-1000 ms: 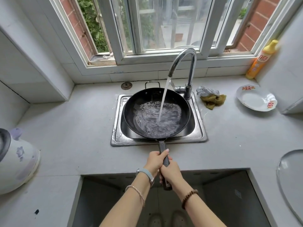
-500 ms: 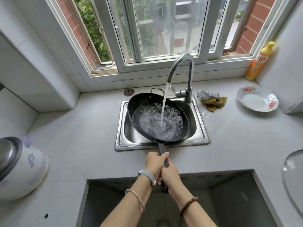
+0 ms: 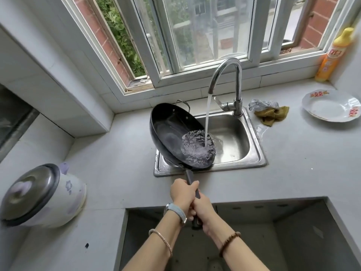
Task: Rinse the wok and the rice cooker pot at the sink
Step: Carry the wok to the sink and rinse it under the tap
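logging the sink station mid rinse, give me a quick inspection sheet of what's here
surface: grey counter, wet patch right of the sink
job's things: wok tilted over the sink, tap running into it; rice cooker lid on at left, pot unseen
clutter: scourer, cloth, plate, soap bottle
grippers: left hand and right hand both grip the wok handle
cables: nothing seen
surroundings: window behind, open recess below the counter
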{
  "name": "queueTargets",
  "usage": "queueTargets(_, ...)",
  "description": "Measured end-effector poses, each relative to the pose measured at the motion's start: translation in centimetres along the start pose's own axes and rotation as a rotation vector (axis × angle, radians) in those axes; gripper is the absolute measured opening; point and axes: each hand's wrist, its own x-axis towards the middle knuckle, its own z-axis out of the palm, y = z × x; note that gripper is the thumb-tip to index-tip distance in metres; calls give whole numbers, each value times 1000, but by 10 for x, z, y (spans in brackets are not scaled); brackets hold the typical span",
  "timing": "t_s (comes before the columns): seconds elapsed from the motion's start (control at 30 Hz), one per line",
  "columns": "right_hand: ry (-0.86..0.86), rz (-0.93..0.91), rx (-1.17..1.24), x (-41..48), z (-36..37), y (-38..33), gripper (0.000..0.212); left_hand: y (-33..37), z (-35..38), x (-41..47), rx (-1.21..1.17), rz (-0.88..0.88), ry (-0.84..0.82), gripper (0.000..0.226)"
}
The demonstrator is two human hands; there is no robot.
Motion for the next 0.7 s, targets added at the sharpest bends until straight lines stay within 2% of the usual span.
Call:
queueTargets(0.17,-112,-39,107,-4,9,7,14,-2,-13,-11,86,2,56,29)
queueTargets(0.33,-193,-43,194,-9,7,13,27,-2,-15,-21,139,7,56,32)
queueTargets(0.5,-267,17,401,-11,6,16,27,-1,-13,-26,180,-24,32,32)
queueTargets(0.7,-305,70,517,-16,7,20,27,-1,-17,-31,189,-30,51,32)
